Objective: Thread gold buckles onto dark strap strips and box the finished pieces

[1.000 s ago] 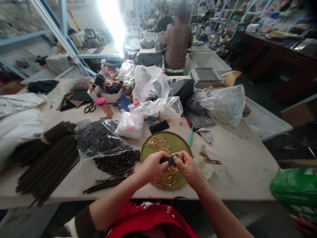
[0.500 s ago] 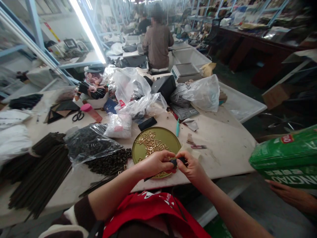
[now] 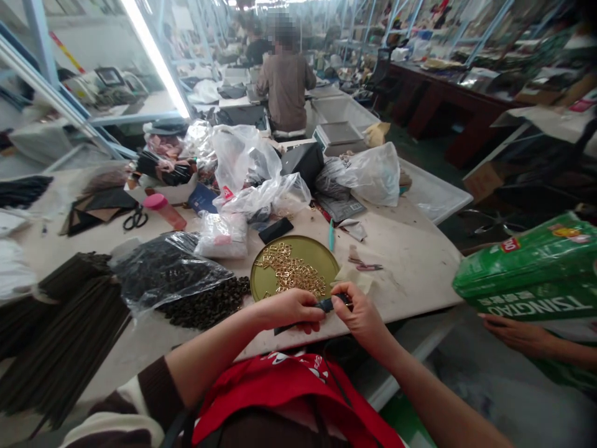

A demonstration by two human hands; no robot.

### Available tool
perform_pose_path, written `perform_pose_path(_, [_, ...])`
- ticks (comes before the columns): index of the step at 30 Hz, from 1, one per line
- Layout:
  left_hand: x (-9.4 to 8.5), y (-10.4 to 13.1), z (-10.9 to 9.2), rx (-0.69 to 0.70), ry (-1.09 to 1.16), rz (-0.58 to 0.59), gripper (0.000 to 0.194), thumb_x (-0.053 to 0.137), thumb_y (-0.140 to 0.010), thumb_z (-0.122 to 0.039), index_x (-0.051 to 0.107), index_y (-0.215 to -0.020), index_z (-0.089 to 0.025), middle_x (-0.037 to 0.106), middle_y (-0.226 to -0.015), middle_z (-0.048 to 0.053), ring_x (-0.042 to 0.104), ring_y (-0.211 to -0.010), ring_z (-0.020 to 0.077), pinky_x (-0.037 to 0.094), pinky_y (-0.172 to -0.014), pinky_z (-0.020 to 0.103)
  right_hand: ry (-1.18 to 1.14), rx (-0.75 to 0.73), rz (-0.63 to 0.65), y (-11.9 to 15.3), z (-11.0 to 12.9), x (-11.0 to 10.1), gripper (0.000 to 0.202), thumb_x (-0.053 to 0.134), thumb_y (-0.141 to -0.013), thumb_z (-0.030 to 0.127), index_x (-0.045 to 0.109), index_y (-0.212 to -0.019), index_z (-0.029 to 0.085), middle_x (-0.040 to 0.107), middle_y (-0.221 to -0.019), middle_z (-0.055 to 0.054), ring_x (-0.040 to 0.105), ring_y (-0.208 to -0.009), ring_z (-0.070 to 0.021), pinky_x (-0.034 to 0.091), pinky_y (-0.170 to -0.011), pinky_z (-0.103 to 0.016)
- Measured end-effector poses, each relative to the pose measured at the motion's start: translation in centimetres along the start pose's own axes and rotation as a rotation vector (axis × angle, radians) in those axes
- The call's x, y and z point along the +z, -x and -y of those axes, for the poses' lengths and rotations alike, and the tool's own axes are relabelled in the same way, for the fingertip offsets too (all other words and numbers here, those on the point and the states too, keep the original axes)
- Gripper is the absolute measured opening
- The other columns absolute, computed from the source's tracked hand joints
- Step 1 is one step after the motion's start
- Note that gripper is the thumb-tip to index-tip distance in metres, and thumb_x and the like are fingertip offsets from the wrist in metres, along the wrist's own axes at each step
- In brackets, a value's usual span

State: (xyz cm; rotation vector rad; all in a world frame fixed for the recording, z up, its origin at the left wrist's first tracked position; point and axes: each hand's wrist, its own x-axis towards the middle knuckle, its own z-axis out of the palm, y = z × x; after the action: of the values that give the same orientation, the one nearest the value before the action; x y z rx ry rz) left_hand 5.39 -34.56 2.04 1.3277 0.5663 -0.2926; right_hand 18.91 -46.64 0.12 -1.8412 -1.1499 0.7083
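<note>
One narrow black strip spans the short gap between the person's left hand and right hand, both clamped on it with thumb and fingers pinched; the hands are close together, just off the near right edge of a round olive-gold metal tray. A dark tail shows below the left wrist; whether it belongs to the strip is unclear. On the tray lies a spread of small rectangular gold-coloured metal buckles, partly hidden by the left hand. Left of the tray, on the pale bench, are a heap of small black pieces, a clear plastic bag of black contents and a bundle of long dark strips. Behind the tray sits a flat black rectangular object, with a slim turquoise tool to its right; pink-handled snips lie beyond the right hand. At far right, another person's hand touches a green printed plastic package.
</note>
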Motion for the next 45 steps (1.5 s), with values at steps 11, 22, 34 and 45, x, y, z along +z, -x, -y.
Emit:
perform_pose_path(11, [-1.6, 3.7, 3.6, 0.107, 0.016, 0.131, 0.041, 0.057, -0.071, -0.055, 0.051, -0.065, -0.015, 0.056, -0.054, -0.004, 0.051, -0.047, 0.0069, 0.040, -0.050, 0.021, -0.080, 0.062, 0.046, 3.5, 4.3, 5.5, 0.018, 0.044, -0.084, 0.035, 0.050, -0.086, 0.018, 0.052, -0.067, 0.001, 0.048, -0.057, -0.0114, 0.039, -0.051, -0.023])
perform_pose_path(22, [-5.9, 7.5, 5.0, 0.046, 0.188, 0.422, 0.030, 0.056, -0.079, -0.042, 0.060, -0.086, -0.013, 0.066, -0.077, 0.004, 0.058, -0.060, 0.0092, 0.041, -0.056, 0.021, -0.016, 0.307, -0.268, 7.8, 6.8, 2.3, 0.025, 0.051, -0.078, 0.043, 0.052, -0.085, 0.019, 0.053, -0.064, 0.003, 0.052, -0.056, -0.0113, 0.043, -0.054, -0.023])
perform_pose_path(34, [0.6, -2.1, 0.9, 0.075, 0.184, 0.352, 0.027, 0.065, -0.071, -0.030, 0.059, -0.092, -0.013, 0.064, -0.077, 0.001, 0.055, -0.062, 0.0069, 0.037, -0.056, 0.018, 0.176, 0.313, -0.269, 7.1, 1.2, -8.4, 0.022, 0.049, -0.080, 0.042, 0.053, -0.081, 0.019, 0.055, -0.060, 0.003, 0.051, -0.052, -0.0119, 0.041, -0.049, -0.022])
perform_pose_path(45, [5.1, -8.6, -3.7, 0.338, -0.477, -0.239, 0.013, 0.048, -0.082, -0.026, 0.058, -0.080, -0.018, 0.062, -0.067, -0.001, 0.056, -0.062, 0.0108, 0.041, -0.059, 0.020, 0.585, -0.147, 0.100, 3.6, -4.9, -14.9, 0.018, 0.046, -0.085, 0.027, 0.063, -0.084, 0.022, 0.063, -0.072, -0.002, 0.060, -0.066, -0.0157, 0.044, -0.057, -0.026])
